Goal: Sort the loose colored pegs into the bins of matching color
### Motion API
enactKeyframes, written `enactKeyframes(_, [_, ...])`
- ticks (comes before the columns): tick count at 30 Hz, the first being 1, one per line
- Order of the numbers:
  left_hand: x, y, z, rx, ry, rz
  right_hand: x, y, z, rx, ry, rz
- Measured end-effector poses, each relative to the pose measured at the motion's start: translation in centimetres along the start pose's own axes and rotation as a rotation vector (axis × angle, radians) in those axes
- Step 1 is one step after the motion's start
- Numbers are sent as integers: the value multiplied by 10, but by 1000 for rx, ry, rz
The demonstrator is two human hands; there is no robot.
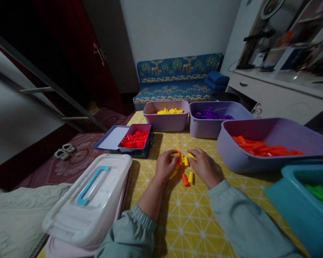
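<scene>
1. Short, rod-like yellow pieces (186, 161) and orange pieces (185, 180) lie loosely clustered on the counter (180, 222), between the hands; one of each colour rests towards six o'clock.
2. The left hand (166, 166), at nine o'clock, pinches a yellow piece (174, 154).
3. The right hand (204, 165), at three o'clock, pinches another yellow piece (191, 156).
4. The left fingers partly hide the cluster; its count is unclear.
5. Towards four o'clock, the view's edge cuts off a teal tub (288, 190) of green pieces (321, 193).
</scene>
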State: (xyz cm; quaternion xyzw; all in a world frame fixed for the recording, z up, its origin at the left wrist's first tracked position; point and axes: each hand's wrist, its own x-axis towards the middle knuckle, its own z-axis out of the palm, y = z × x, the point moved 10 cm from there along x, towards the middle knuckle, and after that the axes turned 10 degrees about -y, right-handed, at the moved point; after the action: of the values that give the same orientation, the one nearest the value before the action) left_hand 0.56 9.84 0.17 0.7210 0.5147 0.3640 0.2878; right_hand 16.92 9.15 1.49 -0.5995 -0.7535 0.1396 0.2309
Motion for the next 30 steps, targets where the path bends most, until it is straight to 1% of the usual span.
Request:
enactKeyframes(3, [0, 1, -1, -15, -2, 1, -4, 2, 0, 37, 10, 3])
enactKeyframes(6, [-1, -1, -1, -31, 1, 3, -7, -9, -1, 59, -25, -56])
enactKeyframes(10, [-1, -2, -1, -40, 8, 2, -12, -27, 1, -7, -117, -119])
enactKeyframes(13, [-1, -1, -2, -34, 14, 7, -12, -27, 4, -21, -139, -106])
enactKeyframes(16, [-1, 4, -3, -28, 22, 23, -9, -17, 6, 22, -100, -52])
enactKeyframes(19, [-4, 16, -9, 32, 62, 95, -8, -9, 2, 126, -4, -33])
enactKeyframes(21, [-7, 28, -15, 119, 121, 166, -9, -9, -5, 227, 85, -69])
enactKeyframes(24, [-16, 43, -27, 177, 232, 263, -12, -21, -15, 358, 174, -185])
enactKeyframes(26, [-20, 47, -31, 99, 269, 314, -14, -32, -18, 399, 192, -258])
enactKeyframes(27, [-21, 46, -31, 35, 259, 324, -15, -37, -18, 410, 194, -291])
enactKeyframes(30, [-18, 39, -22, -139, 171, 295, -17, -49, -18, 443, 201, -387])
